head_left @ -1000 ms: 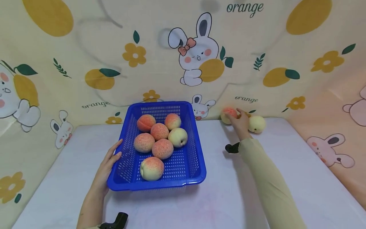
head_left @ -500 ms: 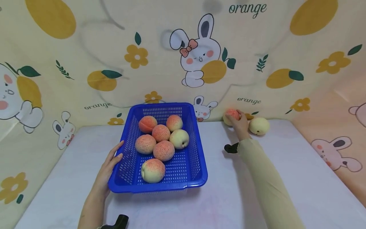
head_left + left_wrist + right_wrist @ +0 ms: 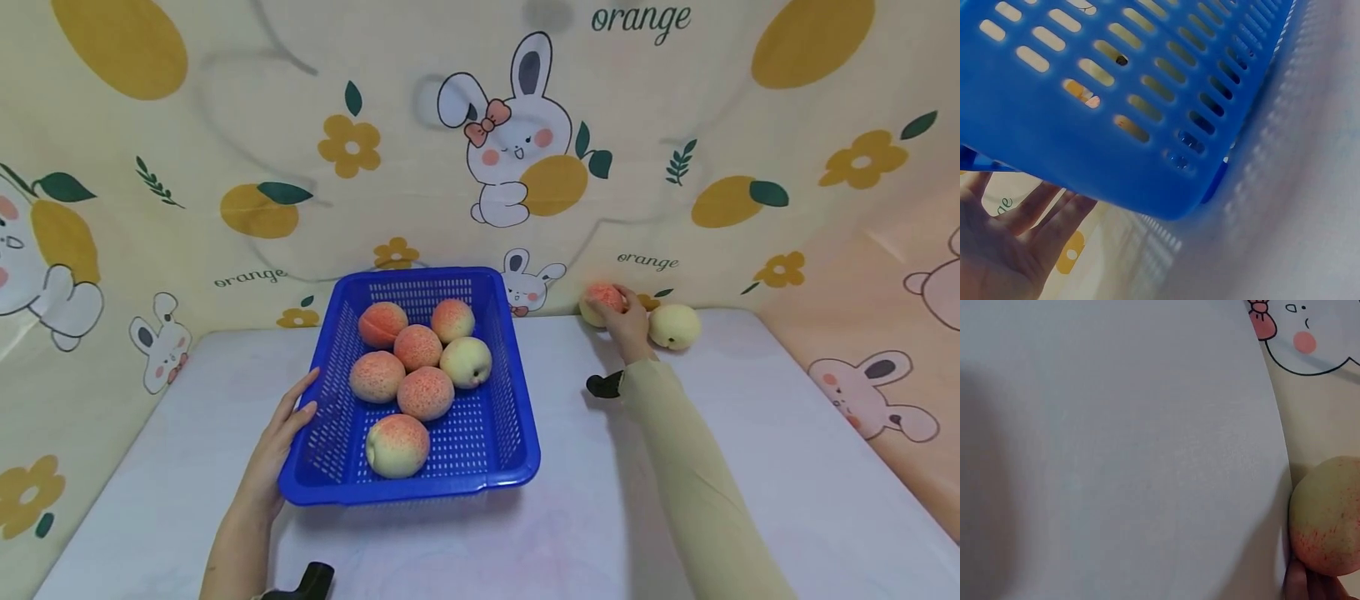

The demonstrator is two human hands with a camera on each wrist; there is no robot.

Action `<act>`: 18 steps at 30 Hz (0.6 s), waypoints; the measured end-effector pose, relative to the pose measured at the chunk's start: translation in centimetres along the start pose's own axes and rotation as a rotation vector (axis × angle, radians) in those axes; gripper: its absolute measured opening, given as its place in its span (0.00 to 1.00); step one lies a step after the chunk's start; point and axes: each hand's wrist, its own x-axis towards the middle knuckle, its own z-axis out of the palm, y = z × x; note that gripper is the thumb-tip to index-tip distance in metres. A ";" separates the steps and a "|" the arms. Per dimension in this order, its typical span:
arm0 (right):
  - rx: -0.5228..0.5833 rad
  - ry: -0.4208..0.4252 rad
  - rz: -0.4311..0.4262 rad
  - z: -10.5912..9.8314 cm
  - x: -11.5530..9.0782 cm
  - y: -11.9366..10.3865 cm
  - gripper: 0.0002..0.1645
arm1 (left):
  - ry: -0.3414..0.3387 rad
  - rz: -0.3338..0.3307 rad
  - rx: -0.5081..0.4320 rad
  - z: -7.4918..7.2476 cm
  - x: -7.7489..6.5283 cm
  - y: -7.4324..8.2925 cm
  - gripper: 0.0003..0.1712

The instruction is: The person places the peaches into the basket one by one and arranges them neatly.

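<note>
My left hand [image 3: 270, 450] holds the left side of a blue plastic basket [image 3: 483, 483], its fingertips at the rim in the head view. The left wrist view shows that hand [image 3: 1013, 244] beside the slotted basket wall [image 3: 1035, 131]. Several red-speckled and pale peaches, such as a blushed one [image 3: 397, 446] at the near end, lie inside. At the back of the table, my right hand [image 3: 630, 327] grips a red and yellow peach [image 3: 600, 302]. This peach [image 3: 1329, 519] also shows in the right wrist view, with fingertips against its underside.
A pale yellow peach [image 3: 675, 327] sits just right of my right hand. The white table [image 3: 585, 508] ends at a printed cloth backdrop [image 3: 420, 192] with rabbits and oranges. A black strap piece [image 3: 603, 385] sticks out by the right sleeve.
Both hands stay nearly where they were, the left at the basket and the right at the peach. The head view shifts slightly.
</note>
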 end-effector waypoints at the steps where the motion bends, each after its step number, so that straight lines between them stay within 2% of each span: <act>1: 0.001 -0.001 0.002 0.0 0.0 0.0 0.50 | 0.001 -0.002 -0.001 0.0 0.0 0.0 0.31; 5: 0.022 -0.017 -0.002 -0.3 -0.3 0.2 0.51 | 0.004 -0.008 0.007 0.0 0.0 0.0 0.31; 12: 0.048 -0.039 -0.071 -0.8 -0.9 1.0 0.49 | 0.005 -0.016 0.009 -0.1 0.0 0.0 0.31; 18: 0.058 -0.058 -0.091 -1.3 -1.0 1.5 0.50 | 0.005 -0.023 0.007 0.1 0.0 0.1 0.31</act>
